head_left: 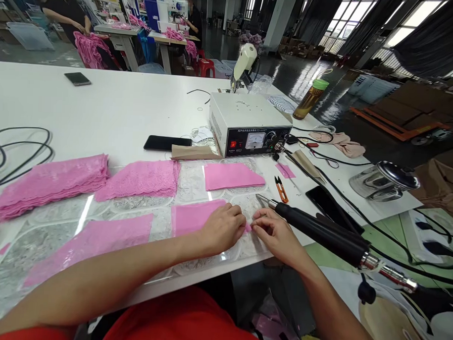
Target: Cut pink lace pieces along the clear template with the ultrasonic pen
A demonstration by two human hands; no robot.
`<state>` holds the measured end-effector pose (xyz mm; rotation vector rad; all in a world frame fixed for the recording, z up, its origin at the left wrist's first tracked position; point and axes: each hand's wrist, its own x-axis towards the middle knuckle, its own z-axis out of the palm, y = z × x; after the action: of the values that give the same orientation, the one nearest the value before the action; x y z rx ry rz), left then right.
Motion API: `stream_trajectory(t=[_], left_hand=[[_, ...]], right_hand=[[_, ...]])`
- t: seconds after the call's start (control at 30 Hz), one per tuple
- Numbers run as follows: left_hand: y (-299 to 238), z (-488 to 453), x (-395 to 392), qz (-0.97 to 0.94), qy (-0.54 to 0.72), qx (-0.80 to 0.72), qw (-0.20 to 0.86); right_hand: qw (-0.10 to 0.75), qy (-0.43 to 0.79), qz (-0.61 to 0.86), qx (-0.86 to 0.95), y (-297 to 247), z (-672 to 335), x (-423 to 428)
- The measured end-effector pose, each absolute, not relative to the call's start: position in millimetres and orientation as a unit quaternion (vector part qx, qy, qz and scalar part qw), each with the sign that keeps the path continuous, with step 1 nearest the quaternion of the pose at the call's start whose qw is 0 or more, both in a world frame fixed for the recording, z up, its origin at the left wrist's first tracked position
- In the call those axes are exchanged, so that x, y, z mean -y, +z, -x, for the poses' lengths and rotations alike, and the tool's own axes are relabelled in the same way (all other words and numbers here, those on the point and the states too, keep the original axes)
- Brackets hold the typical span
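Note:
A small pink fabric piece [193,217] lies near the table's front edge, its right part covered by my left hand [224,228]. The fingers of that hand are curled down and pressed together on the fabric. At the piece's right corner, my right hand [274,233] pinches the edge between thumb and fingertips. Just beyond my right hand runs a black pen-shaped tool [317,227] with a pointed metal tip and a cable; my fingers are not around it. Behind the left hand lies another flat pink fabric piece [233,176].
Pink lace stacks [55,181] [142,179] and a sheer pink lace piece [97,240] lie leftward. A white control box [250,123] stands behind. Orange thread snips [281,189], a black phone [332,208], a glass pot [382,183] and a bottle [309,99] are rightward.

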<state>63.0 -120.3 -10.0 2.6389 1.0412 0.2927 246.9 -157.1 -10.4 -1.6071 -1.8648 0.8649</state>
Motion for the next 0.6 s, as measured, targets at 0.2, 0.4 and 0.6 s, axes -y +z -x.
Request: stream_trajectory(t=[0.2, 0.4, 0.6], left_hand=[[-11.8, -62.0, 120.0, -0.916, 0.105, -0.359, 0.148], [-13.0, -61.5, 120.6, -0.917, 0.105, -0.358, 0.143], [-11.4, -60.3, 121.1, -0.917, 0.104, -0.357, 0.147]], right_hand=[[0.267, 0.36, 0.587, 0.674, -10.9, -247.2, 160.3], [0.291, 0.339, 0.59, 0.673, -11.8, -240.3, 158.9], [0.285, 0.314, 0.602, 0.677, -11.2, -237.1, 159.9]])
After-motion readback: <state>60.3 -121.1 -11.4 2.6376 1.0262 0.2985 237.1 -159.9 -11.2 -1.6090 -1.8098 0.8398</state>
